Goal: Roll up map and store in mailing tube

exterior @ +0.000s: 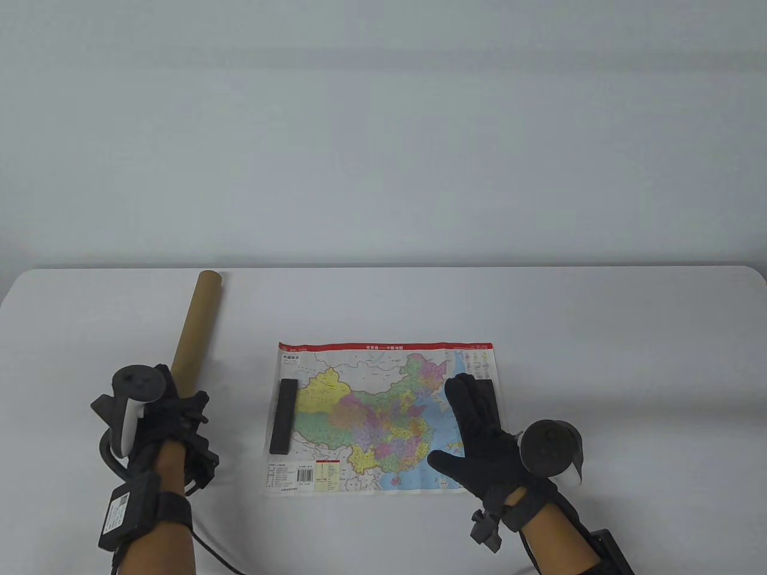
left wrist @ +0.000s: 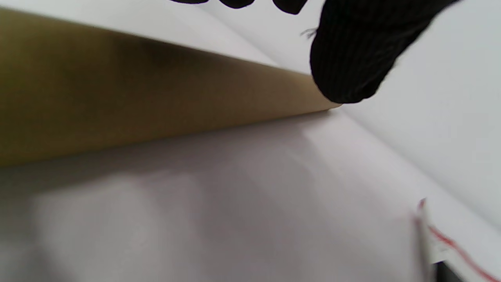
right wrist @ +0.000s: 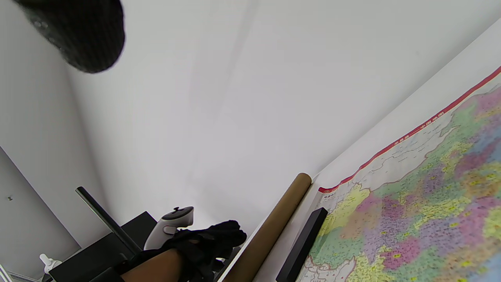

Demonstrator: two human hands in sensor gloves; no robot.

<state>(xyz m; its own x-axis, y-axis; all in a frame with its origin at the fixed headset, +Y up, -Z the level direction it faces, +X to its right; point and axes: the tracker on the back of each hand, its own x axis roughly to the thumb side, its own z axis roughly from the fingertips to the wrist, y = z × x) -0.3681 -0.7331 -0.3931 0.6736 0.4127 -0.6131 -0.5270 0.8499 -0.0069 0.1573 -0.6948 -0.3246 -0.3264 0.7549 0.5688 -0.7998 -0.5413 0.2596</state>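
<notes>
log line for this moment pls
left hand on mailing tube | right hand flat on map | black weight on map's left side | map unrolled

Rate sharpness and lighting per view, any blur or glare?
Table view: sharp, even soft light, faint shadows beside the mailing tube and map, no glare. Left wrist view: badly out of focus, tube and left hand fingertip smeared. Right wrist view: map print crisp, right hand fingertip blurred at top left.
</notes>
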